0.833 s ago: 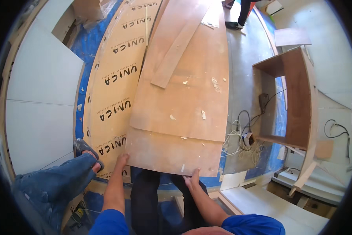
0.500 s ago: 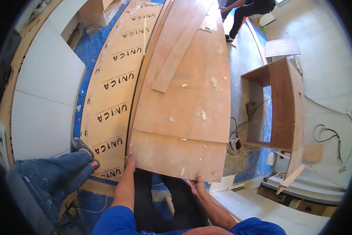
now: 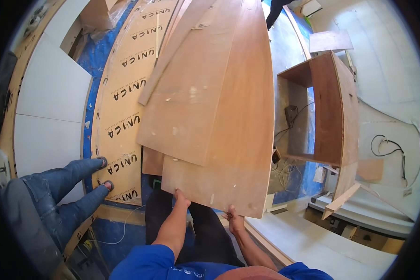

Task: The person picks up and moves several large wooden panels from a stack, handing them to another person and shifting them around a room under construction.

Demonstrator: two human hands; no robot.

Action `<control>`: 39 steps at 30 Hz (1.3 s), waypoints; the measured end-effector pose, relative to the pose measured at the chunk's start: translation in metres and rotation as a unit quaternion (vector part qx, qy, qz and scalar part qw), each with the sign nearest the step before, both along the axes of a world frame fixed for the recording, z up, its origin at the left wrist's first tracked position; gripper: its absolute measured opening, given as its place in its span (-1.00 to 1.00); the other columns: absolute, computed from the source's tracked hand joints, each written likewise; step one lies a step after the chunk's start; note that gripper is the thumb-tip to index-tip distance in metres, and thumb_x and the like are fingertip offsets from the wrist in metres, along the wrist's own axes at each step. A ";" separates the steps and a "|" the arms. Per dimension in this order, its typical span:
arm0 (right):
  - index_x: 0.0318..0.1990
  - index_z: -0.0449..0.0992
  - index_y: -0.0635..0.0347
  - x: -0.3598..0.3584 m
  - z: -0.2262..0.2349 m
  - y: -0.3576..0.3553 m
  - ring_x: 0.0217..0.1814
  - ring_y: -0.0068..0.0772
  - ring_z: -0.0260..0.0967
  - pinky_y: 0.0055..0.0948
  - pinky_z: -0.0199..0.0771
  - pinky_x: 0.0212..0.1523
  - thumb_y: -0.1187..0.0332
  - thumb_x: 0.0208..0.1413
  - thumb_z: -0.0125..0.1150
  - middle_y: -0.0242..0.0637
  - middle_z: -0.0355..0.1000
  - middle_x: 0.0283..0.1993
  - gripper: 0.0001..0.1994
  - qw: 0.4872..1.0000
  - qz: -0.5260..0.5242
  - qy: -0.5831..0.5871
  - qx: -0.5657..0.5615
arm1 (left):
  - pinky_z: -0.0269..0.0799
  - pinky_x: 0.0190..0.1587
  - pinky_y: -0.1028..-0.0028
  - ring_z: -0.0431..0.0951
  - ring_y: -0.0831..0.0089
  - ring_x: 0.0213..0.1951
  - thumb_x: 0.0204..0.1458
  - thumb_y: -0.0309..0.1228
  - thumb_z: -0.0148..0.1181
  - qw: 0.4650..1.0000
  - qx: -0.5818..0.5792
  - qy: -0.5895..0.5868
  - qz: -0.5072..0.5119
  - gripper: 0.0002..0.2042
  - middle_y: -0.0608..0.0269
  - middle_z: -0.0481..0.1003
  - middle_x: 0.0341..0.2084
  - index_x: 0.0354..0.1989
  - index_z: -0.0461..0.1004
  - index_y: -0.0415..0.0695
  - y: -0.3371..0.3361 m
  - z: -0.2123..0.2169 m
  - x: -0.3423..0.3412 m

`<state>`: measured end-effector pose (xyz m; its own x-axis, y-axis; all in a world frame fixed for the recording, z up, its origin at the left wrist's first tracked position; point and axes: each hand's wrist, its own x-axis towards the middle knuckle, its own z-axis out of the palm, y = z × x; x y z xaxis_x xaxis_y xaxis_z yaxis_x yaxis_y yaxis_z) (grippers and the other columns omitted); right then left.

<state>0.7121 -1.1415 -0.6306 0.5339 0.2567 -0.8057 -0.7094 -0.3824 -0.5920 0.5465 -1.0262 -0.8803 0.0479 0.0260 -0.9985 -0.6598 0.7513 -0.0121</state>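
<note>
A large, thin plywood sheet [image 3: 245, 135] stretches away in front of me, its near edge at my waist. My left hand [image 3: 182, 198] grips that edge toward its left corner, thumb on top and fingers hidden beneath. Toward the right corner, my right hand [image 3: 234, 219] is closed on the same edge, thumb above. A second plywood sheet [image 3: 184, 116] lies askew on top, turned to the left. Along its left side rests a long wooden strip [image 3: 165, 67]. Part of another board [image 3: 152, 161] shows below them at the left.
Beside the stack lies a long tan board with black print [image 3: 121, 126]; a person in jeans [image 3: 63, 184] stands at its near end. White panels [image 3: 51, 79] are further left. To the right are an open wooden cabinet frame [image 3: 329, 112] and coiled cable [image 3: 287, 175]. Another person's dark-clothed limb [image 3: 277, 9] shows at the top.
The upper sheet and strip have shifted left, baring the right side of the sheet I hold. My left hand has moved right along the edge. The person in jeans has shifted their feet.
</note>
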 end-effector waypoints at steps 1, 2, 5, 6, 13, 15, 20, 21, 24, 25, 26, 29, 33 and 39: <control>0.03 0.39 0.14 0.005 0.011 -0.003 -0.14 -0.32 0.49 -0.30 0.61 -0.27 0.22 0.11 0.29 -0.29 0.47 -0.16 -0.62 0.999 0.017 -0.028 -0.008 | 0.38 0.08 -0.02 0.43 0.06 0.08 0.24 0.04 -0.20 1.000 0.010 -0.024 -0.002 -0.47 0.13 0.35 0.14 0.19 0.25 -0.10 -0.008 -0.001 0.006; 0.02 0.39 0.16 0.015 0.024 -0.006 -0.16 -0.32 0.49 -0.31 0.62 -0.29 0.24 0.10 0.30 -0.28 0.47 -0.17 -0.62 0.998 0.035 -0.056 -0.016 | 0.39 0.07 0.00 0.45 0.08 0.07 0.25 0.04 -0.22 0.999 0.019 -0.047 -0.002 -0.47 0.14 0.36 0.14 0.19 0.25 -0.11 -0.016 -0.001 0.011; -0.08 0.44 0.25 0.042 0.073 -0.004 -0.23 -0.35 0.49 -0.37 0.64 -0.42 0.29 0.09 0.31 -0.24 0.46 -0.22 -0.69 0.989 0.069 -0.129 -0.018 | 0.41 0.06 0.02 0.46 0.11 0.07 0.26 0.05 -0.26 0.998 0.014 -0.054 -0.012 -0.47 0.14 0.37 0.13 0.18 0.25 -0.10 -0.036 0.018 0.048; -0.10 0.46 0.26 0.050 0.092 -0.007 -0.25 -0.35 0.49 -0.38 0.64 -0.43 0.29 0.08 0.31 -0.23 0.46 -0.23 -0.70 0.985 0.080 -0.152 -0.025 | 0.42 0.06 0.02 0.46 0.11 0.06 0.26 0.05 -0.27 0.997 0.005 -0.066 -0.026 -0.47 0.14 0.38 0.12 0.18 0.26 -0.09 -0.040 0.033 0.061; -0.16 0.49 0.34 0.080 0.205 -0.013 -0.30 -0.35 0.49 -0.42 0.57 -0.44 0.39 0.07 0.28 -0.22 0.49 -0.25 -0.76 0.942 0.138 -0.306 0.012 | 0.50 -0.06 0.08 0.51 0.18 0.00 0.26 -0.01 -0.25 0.978 -0.030 -0.193 -0.066 -0.55 0.22 0.45 0.03 0.11 0.33 -0.06 -0.077 0.115 0.151; -0.17 0.49 0.36 0.085 0.225 -0.008 -0.30 -0.34 0.50 -0.39 0.55 -0.43 0.41 0.05 0.28 -0.22 0.50 -0.26 -0.76 0.898 0.193 -0.394 0.037 | 0.55 -0.15 0.14 0.54 0.21 -0.05 0.25 -0.06 -0.23 0.964 -0.014 -0.255 -0.075 -0.59 0.24 0.48 -0.02 0.07 0.36 -0.05 -0.083 0.124 0.177; -0.20 0.50 0.33 0.072 0.293 0.038 -0.35 -0.23 0.52 -0.28 0.53 -0.36 0.40 -0.06 0.33 -0.14 0.52 -0.36 -0.73 0.756 0.322 -0.565 0.071 | 0.55 -0.46 0.35 0.57 0.31 -0.34 0.26 -0.18 -0.23 0.935 -0.042 -0.307 -0.173 -0.69 0.27 0.52 -0.23 -0.04 0.41 -0.02 -0.079 0.182 0.216; -0.21 0.51 0.30 0.071 0.307 0.042 -0.35 -0.18 0.52 -0.28 0.53 -0.36 0.39 -0.08 0.34 -0.12 0.51 -0.38 -0.73 0.746 0.327 -0.578 0.056 | 0.54 -0.46 0.35 0.57 0.31 -0.34 0.26 -0.18 -0.23 0.925 -0.053 -0.315 -0.204 -0.69 0.27 0.52 -0.23 -0.04 0.41 -0.02 -0.079 0.199 0.221; -0.23 0.52 0.25 0.067 0.339 0.050 -0.41 -0.02 0.51 -0.26 0.53 -0.40 0.33 -0.14 0.36 -0.10 0.49 -0.43 -0.70 0.690 0.352 -0.633 0.023 | 0.53 -0.48 0.36 0.56 0.32 -0.35 0.26 -0.18 -0.23 0.900 -0.042 -0.354 -0.251 -0.69 0.27 0.52 -0.24 -0.05 0.41 -0.02 -0.074 0.228 0.227; -0.24 0.53 0.24 0.067 0.349 0.053 -0.36 -0.04 0.50 -0.28 0.52 -0.39 0.35 -0.16 0.35 -0.11 0.49 -0.39 -0.71 0.685 0.349 -0.639 0.023 | 0.52 -0.48 0.37 0.56 0.32 -0.36 0.26 -0.18 -0.23 0.892 -0.033 -0.364 -0.267 -0.69 0.27 0.52 -0.24 -0.05 0.41 -0.02 -0.071 0.237 0.226; -0.24 0.54 0.22 0.068 0.360 0.057 -0.31 -0.06 0.49 -0.29 0.52 -0.38 0.38 -0.18 0.34 -0.11 0.48 -0.35 -0.73 0.679 0.346 -0.647 0.023 | 0.51 -0.49 0.37 0.55 0.32 -0.36 0.26 -0.18 -0.23 0.884 -0.023 -0.375 -0.278 -0.70 0.27 0.51 -0.25 -0.05 0.41 -0.02 -0.066 0.245 0.228; -0.12 0.47 0.22 0.061 0.360 0.057 -0.15 -0.01 0.43 -0.25 0.51 -0.28 0.42 -0.19 0.31 -0.07 0.44 -0.20 -0.62 0.655 0.307 -0.689 0.048 | 0.50 -0.51 0.38 0.54 0.33 -0.38 0.26 -0.19 -0.23 0.866 0.000 -0.373 -0.332 -0.70 0.27 0.51 -0.26 -0.06 0.41 -0.02 -0.052 0.264 0.207; 0.24 0.15 0.31 0.038 0.355 0.078 0.28 0.22 0.16 -0.10 0.33 0.14 0.42 -0.18 0.29 0.18 0.14 0.26 -0.26 0.730 0.269 -0.606 0.168 | 0.47 -0.53 0.39 0.53 0.34 -0.40 0.26 -0.19 -0.23 0.852 0.036 -0.330 -0.405 -0.70 0.27 0.51 -0.27 -0.07 0.41 -0.02 -0.011 0.287 0.152; 0.41 -0.28 0.31 -0.016 0.383 0.123 0.42 0.32 -0.11 -0.08 0.25 0.25 0.50 -0.24 0.27 0.25 -0.29 0.45 0.03 0.707 0.372 -0.552 0.239 | 0.44 -0.56 0.41 0.51 0.35 -0.42 0.26 -0.19 -0.23 0.850 0.083 -0.238 -0.463 -0.71 0.27 0.50 -0.30 -0.09 0.41 -0.01 0.045 0.310 0.058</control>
<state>0.6964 -1.0186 -0.2481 0.3435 0.8996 0.2699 0.5783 0.0239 -0.8155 0.6041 -0.9815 -0.5705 0.5209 -0.1047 -0.8472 0.2654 0.9631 0.0442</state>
